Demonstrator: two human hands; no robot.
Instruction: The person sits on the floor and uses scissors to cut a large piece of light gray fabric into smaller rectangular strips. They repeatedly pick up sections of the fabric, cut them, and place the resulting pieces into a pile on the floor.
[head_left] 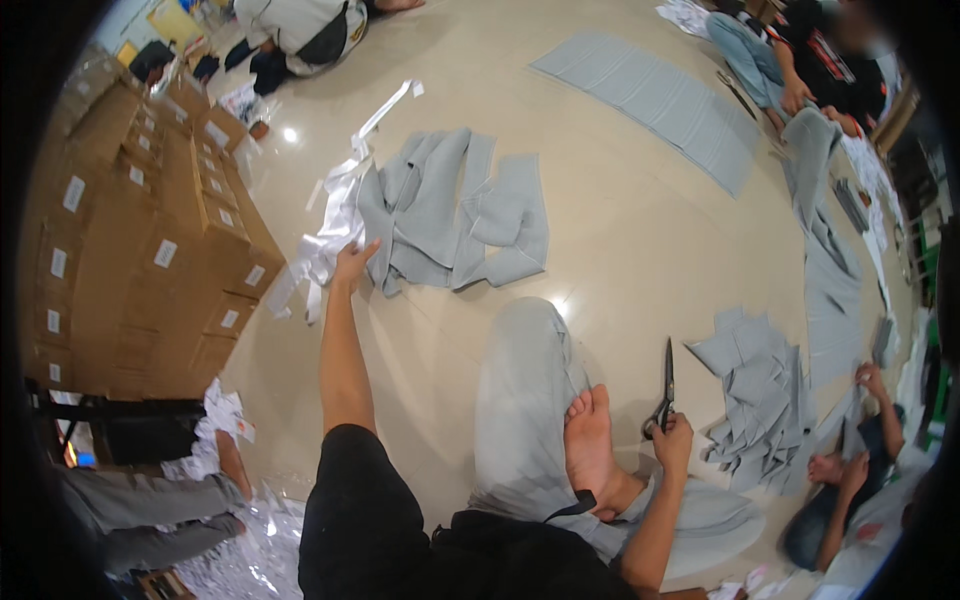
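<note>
Dark scissors (667,385) rest in my right hand (674,440), which is closed round the handles beside my bare foot. Their blades point away from me and look closed together. My left arm is stretched forward, and my left hand (353,264) is on the floor side of a heap of grey fabric pieces (425,215). Its thumb lies by the fabric's left edge, and the fingers are curled among shiny white strips (338,225). What exactly they grip is hidden. The grey pieces lie loosely folded and overlapping.
Stacked cardboard boxes (130,230) stand at the left. A pile of grey cut pieces (760,400) lies right of the scissors. Farther off is a flat grey panel (650,100). Several people sit around, one handling a long grey cloth (830,270). White scraps (265,540) litter the lower left.
</note>
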